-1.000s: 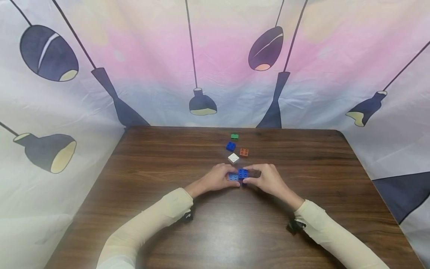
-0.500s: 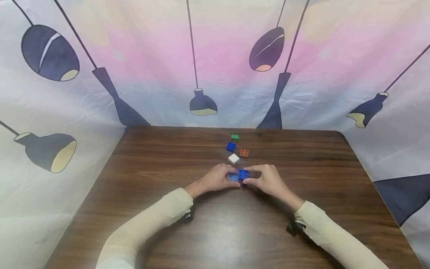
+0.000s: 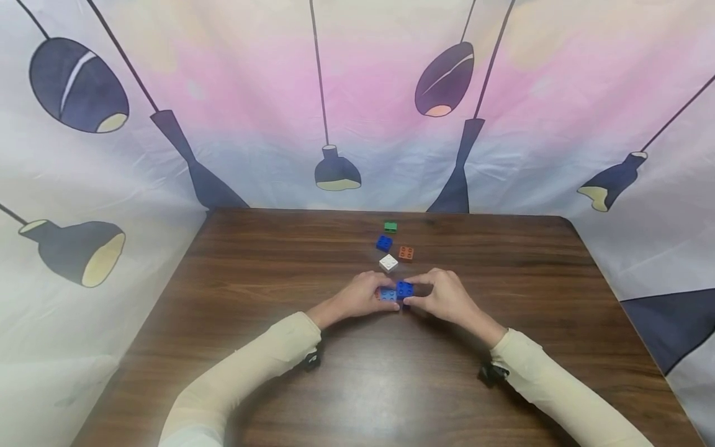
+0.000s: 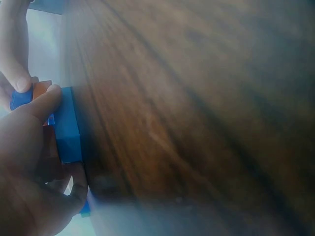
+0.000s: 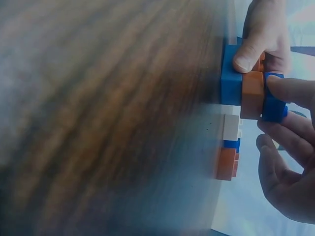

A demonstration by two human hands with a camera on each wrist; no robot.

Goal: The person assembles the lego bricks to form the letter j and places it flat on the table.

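A small stack of toy building bricks stands on the table between both hands. Its bottom is a long blue brick lying against the wood. On one end sits an orange brick, topped by a darker blue brick. My left hand pinches the long blue brick from its left, thumb on the near side. A second orange brick shows partly behind that thumb. My right hand pinches the dark blue top brick between thumb and fingers, its other fingers curled. In the right wrist view the top brick sits right at the orange one.
Beyond the hands, loose bricks lie on the brown wooden table: a white brick, an orange-red brick, a blue brick and a green brick. A printed cloth hangs behind the table's far edge.
My right hand's knuckles have risen very slightly, with its fingers still on the dark blue brick. The left hand and the loose bricks stay where they were.
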